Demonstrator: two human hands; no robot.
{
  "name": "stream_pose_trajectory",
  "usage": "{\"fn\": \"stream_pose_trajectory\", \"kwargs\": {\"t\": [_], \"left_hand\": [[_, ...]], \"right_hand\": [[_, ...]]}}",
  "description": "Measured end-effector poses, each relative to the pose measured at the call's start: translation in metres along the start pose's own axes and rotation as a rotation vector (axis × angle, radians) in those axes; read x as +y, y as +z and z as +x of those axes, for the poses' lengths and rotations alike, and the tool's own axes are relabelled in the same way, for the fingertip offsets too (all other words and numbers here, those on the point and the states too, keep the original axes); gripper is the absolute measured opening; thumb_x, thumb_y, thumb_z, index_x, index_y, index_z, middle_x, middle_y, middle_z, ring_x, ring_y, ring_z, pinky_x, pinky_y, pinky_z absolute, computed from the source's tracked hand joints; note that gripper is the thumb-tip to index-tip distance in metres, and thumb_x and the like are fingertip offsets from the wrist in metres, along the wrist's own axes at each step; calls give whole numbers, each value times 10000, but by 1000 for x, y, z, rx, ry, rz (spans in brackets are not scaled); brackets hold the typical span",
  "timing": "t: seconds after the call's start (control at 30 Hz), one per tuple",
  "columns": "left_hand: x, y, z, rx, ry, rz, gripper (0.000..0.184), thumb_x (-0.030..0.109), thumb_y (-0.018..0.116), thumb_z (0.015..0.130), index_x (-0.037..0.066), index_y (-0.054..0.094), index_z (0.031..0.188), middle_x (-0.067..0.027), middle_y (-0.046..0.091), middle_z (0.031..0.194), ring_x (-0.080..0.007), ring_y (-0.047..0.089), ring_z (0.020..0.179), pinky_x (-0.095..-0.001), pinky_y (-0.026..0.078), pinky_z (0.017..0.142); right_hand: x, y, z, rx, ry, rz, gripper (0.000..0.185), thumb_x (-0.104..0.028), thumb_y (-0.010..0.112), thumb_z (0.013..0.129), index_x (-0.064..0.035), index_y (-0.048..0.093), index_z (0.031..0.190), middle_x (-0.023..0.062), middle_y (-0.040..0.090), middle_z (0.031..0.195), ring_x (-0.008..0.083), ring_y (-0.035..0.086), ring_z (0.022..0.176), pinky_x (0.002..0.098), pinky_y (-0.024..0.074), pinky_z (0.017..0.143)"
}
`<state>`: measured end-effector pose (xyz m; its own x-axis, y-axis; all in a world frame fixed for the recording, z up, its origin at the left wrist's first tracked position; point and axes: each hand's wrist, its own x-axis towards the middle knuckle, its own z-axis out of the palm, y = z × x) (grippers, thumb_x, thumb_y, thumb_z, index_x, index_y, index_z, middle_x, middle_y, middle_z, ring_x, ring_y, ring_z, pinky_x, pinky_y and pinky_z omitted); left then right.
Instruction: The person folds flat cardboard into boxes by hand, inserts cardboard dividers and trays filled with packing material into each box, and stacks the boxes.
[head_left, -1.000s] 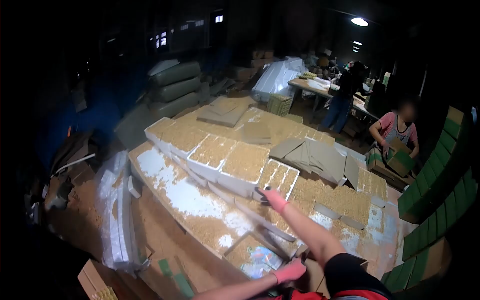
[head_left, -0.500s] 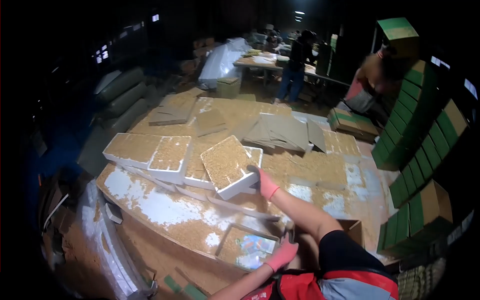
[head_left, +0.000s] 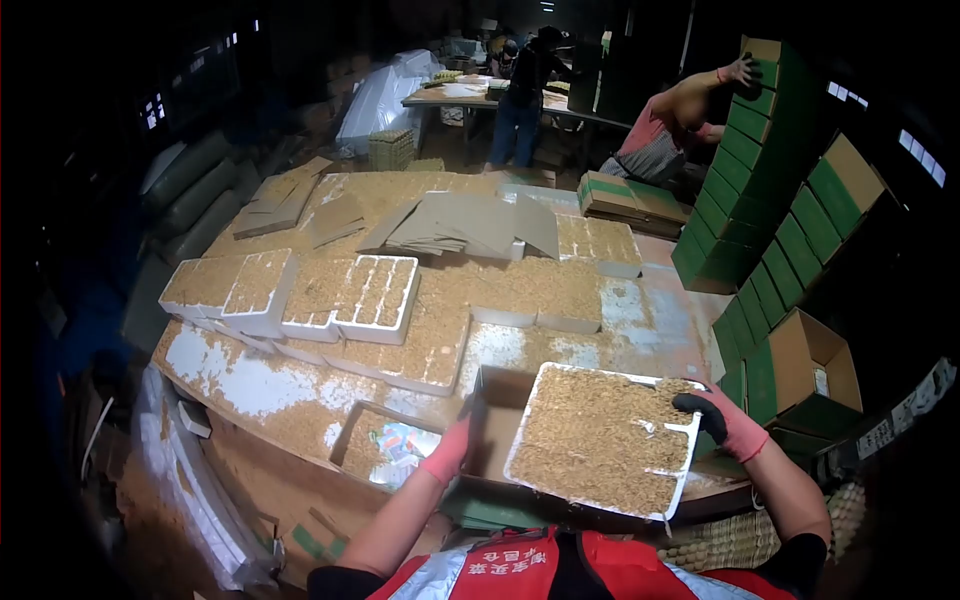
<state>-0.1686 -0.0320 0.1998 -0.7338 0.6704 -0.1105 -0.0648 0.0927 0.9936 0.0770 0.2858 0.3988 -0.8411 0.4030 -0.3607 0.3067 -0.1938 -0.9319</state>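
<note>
My right hand (head_left: 722,420), in a pink glove with dark fingers, grips the right edge of a white foam tray (head_left: 688,492) filled with tan husk-like flakes. The tray is held tilted over an open cardboard box (head_left: 495,412) and covers much of its opening. My left hand (head_left: 452,448), also in a pink glove, is closed on the box's left side; its fingertips are partly hidden there. Left of that hand lies a shallow box (head_left: 350,440) with flakes and a printed plastic packet (head_left: 400,445) inside.
Several flake-covered foam trays (head_left: 375,300) and cardboard sheets (head_left: 460,225) lie on the table (head_left: 240,375). Green cartons (head_left: 735,190) are stacked at right near an open carton (head_left: 815,370). One person (head_left: 665,130) reaches to that stack; another person (head_left: 520,95) stands farther back.
My right hand has brought the foam tray from the tray row to above the cardboard box. My left hand has moved up to the box's side. A person at right has straightened, arm on the stack.
</note>
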Motion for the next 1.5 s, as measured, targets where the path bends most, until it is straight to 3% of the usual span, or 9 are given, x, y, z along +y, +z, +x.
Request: {"fn": "stream_pose_trajectory", "kwargs": {"t": [0.07,0.2,0.33,0.63,0.83,1.03,1.17,1.37,1.5], "left_hand": [[4,9,8,-67,-286,-376,467,409,500,1002,37,574,1274,-45,670,1099,-128,638,916,-245,517,802],[8,13,16,0,32,186,423,352,460,1021,44,559,1293,-46,642,1111,-122,579,948,-256,474,852],[73,-2,-14,-30,60,277,512,356,454,1008,-25,477,1351,-155,604,1232,-227,548,1106,-316,418,979],[69,-20,12,-155,-79,763,459,235,407,966,17,422,1369,-297,535,1279,-467,505,1189,-487,400,1024],[92,-51,122,-351,-28,722,459,406,450,981,87,541,1298,-194,592,1230,-402,569,1115,-438,455,961],[33,-58,378,90,683,1963,469,301,438,943,100,522,1358,-212,252,1555,-411,167,1451,-581,95,1171],[-4,-37,501,-11,495,2190,439,233,381,976,105,510,1375,-117,291,1563,-307,237,1454,-558,110,1182],[111,-34,351,30,1188,1217,393,75,612,733,132,646,1120,-95,599,1138,-286,527,1128,-458,392,1003],[137,-40,174,-341,1034,505,351,24,664,614,114,671,953,-69,629,1013,-279,563,1048,-417,462,919]], "right_hand": [[-9,11,1,-56,124,-60,435,-281,694,866,-15,581,1191,47,656,1007,144,642,890,249,521,774],[24,26,51,-185,32,-256,527,-423,624,914,7,530,1205,41,597,1070,118,542,968,267,444,864],[67,43,69,7,-418,-1218,630,-372,646,868,37,419,1289,272,466,1281,381,499,1176,407,425,991],[54,102,67,185,-643,-2188,552,-378,689,801,-80,544,1243,170,486,1167,334,450,1127,376,444,820],[104,86,124,-368,-213,-1494,448,-354,706,796,-51,522,1070,198,543,1099,364,547,1070,441,473,858],[107,105,128,-303,-127,-1555,469,-361,710,794,-45,536,1094,189,573,1039,355,580,1029,445,490,842],[100,115,115,-255,-106,-1354,451,-429,645,852,-70,563,1112,153,575,1077,342,570,1038,421,487,852],[23,118,77,-11,-166,-1190,433,-380,659,851,-77,581,1151,145,569,1091,329,569,1038,411,479,871],[11,78,53,391,-331,-1043,399,-180,698,805,-60,584,1167,142,575,1170,321,578,1077,383,468,924]]}}
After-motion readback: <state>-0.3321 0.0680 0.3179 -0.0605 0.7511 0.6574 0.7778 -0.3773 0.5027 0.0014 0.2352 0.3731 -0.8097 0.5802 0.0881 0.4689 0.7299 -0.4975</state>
